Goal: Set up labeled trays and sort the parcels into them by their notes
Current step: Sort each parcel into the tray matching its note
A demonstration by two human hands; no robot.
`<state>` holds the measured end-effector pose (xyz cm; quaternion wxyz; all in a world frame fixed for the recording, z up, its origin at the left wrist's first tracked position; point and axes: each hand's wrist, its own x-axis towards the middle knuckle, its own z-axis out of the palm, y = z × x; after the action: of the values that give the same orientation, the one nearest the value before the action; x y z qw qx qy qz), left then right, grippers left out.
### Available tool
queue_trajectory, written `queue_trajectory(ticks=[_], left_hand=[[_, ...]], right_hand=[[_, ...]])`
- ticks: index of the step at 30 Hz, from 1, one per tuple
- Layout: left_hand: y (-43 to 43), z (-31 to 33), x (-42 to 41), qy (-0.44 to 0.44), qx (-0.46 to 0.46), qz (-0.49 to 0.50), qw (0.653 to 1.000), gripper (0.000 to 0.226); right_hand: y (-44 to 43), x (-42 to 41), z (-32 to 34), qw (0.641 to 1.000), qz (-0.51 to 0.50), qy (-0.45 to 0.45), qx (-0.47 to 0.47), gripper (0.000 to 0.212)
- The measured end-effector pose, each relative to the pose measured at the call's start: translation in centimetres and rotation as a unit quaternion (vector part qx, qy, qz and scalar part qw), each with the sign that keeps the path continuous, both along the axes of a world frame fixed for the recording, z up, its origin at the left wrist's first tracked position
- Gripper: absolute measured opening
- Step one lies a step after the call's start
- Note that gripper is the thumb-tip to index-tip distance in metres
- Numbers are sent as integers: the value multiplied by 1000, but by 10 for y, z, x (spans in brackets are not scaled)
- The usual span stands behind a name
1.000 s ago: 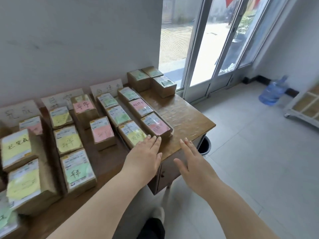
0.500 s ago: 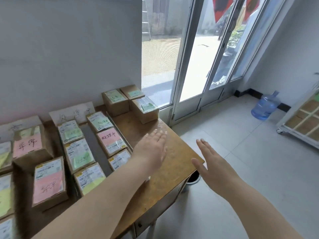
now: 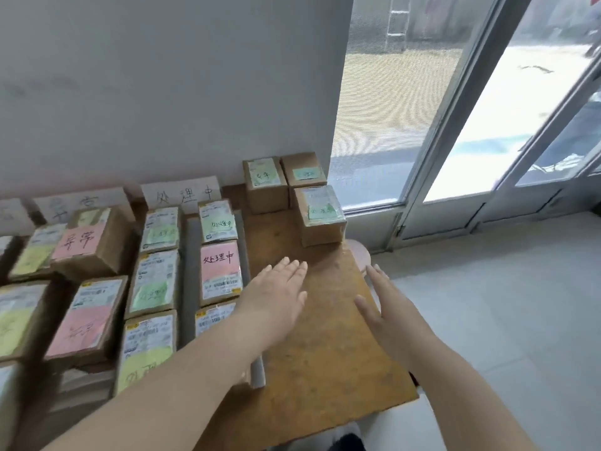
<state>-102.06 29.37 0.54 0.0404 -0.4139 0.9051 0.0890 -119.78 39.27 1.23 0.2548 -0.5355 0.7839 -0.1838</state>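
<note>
Three unsorted cardboard parcels stand at the table's far right corner: one with a green note (image 3: 320,214) nearest me, two behind it (image 3: 265,185) (image 3: 303,170). My left hand (image 3: 274,296) hovers flat and empty over the bare wooden table (image 3: 325,353), short of those parcels. My right hand (image 3: 388,312) is spread open and empty over the table's right edge. To the left, a grey tray (image 3: 192,271) holds parcels with green, pink (image 3: 220,271) and yellow notes. A white label card (image 3: 182,192) leans on the wall behind it.
More trays with parcels fill the table's left side, including a box with a pink note (image 3: 92,244) and another label card (image 3: 78,201). A white wall stands behind. Glass doors (image 3: 455,125) and tiled floor (image 3: 520,304) lie to the right.
Both hands have moved forward and right, away from the sorted rows and toward the three parcels at the far corner. The view has swung right and closer with them.
</note>
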Motion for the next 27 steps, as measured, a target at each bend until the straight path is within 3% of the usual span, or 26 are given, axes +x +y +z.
queue_trajectory(ticks=[7,14,18,22,27], left_hand=[[-20,-3,-38,-17,16,155,988,54],[-35,1,-63,-4,16,253,967,55],[-37,-2,-55,9,21,293,956,55],[-41,-10,-38,1,36,318,947,55],[-85,-12,-38,3,38,304,952,55]], right_hand=[[-85,-69,-23,992,114,-59,-5,62],[-187,-91,-47,988,138,-71,4,62],[-236,-91,-63,989,146,-8,21,58],[-249,-86,-85,971,207,110,39,54],[-242,-88,-92,964,225,137,35,52]])
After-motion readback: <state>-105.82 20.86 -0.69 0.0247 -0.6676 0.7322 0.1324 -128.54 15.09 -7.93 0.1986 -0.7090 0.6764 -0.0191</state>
